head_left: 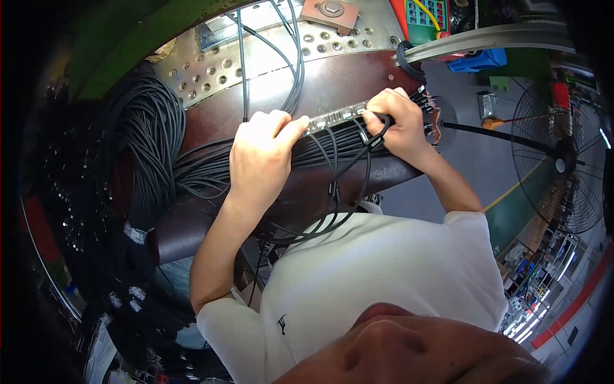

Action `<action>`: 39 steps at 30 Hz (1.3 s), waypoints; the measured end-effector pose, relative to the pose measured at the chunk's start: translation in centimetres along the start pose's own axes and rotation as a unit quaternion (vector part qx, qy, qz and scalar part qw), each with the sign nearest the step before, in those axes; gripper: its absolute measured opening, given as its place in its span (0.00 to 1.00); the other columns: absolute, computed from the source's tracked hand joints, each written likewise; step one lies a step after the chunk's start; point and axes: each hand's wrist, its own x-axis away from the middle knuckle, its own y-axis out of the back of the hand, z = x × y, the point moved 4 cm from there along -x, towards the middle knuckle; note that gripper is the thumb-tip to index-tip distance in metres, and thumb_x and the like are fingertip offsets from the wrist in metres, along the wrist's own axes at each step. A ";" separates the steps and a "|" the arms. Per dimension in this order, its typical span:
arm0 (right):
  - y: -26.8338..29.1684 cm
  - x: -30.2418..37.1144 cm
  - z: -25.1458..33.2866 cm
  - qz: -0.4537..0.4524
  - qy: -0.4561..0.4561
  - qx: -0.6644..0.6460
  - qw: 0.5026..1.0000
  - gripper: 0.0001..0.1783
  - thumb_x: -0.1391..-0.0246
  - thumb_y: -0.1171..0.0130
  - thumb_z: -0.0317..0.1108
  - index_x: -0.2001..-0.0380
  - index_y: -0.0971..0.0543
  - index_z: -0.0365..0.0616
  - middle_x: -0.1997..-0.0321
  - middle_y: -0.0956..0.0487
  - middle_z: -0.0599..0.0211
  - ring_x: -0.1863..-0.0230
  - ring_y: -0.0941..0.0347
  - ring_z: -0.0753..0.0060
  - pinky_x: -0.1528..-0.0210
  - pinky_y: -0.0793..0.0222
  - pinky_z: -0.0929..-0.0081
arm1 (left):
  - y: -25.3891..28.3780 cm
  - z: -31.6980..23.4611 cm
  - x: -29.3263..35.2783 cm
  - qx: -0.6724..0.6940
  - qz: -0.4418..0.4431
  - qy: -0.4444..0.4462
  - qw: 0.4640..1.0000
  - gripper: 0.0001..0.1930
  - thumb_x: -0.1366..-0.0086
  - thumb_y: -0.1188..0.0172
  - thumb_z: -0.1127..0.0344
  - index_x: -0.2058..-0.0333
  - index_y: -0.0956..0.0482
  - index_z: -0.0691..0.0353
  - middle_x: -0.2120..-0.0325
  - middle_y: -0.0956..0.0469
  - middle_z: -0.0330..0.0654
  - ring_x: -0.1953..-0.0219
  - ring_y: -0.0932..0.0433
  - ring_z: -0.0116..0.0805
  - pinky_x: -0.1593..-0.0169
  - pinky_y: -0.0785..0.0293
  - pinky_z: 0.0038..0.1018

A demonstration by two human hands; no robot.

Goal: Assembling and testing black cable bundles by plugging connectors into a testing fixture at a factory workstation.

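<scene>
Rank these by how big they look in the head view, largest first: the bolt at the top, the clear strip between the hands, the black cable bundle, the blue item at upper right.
1. Black cable bundle
2. Clear strip and blue item: too alike to rank
3. Bolt

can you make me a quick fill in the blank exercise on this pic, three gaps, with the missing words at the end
1. The left hand and right hand hold the clear strip, with the ____ hand nearer the fan.
2. The looped cable bundle lies toward the picture's ____ side.
3. The shirt is coloured ____.

Missing words: right; left; white.
</scene>
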 end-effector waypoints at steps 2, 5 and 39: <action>-0.1 -0.2 0.4 0.011 0.007 0.029 1.000 0.11 0.58 0.37 0.27 0.79 0.32 0.43 0.81 0.31 0.69 0.79 0.35 0.67 0.71 0.43 0.70 | -0.1 0.0 0.1 0.003 0.004 0.003 1.000 0.13 0.50 0.44 0.75 0.64 0.20 0.57 0.70 0.26 0.39 0.68 0.27 0.37 0.65 0.32 0.31; -0.2 -0.4 0.5 0.008 0.027 0.061 0.998 0.12 0.59 0.37 0.27 0.79 0.32 0.43 0.81 0.31 0.69 0.79 0.35 0.65 0.71 0.43 0.70 | 0.1 0.1 0.0 -0.001 0.008 -0.001 1.000 0.13 0.50 0.44 0.74 0.63 0.20 0.57 0.70 0.25 0.39 0.68 0.27 0.37 0.65 0.32 0.31; -2.0 -15.9 -1.1 0.007 0.018 -0.042 0.999 0.12 0.47 0.41 0.34 0.63 0.20 0.38 0.69 0.20 0.55 0.70 0.24 0.65 0.65 0.28 0.70 | 0.2 5.1 -6.0 0.786 0.003 0.391 0.479 0.15 0.29 0.56 0.57 0.61 0.31 0.65 0.79 0.37 0.33 0.80 0.39 0.22 0.72 0.35 0.22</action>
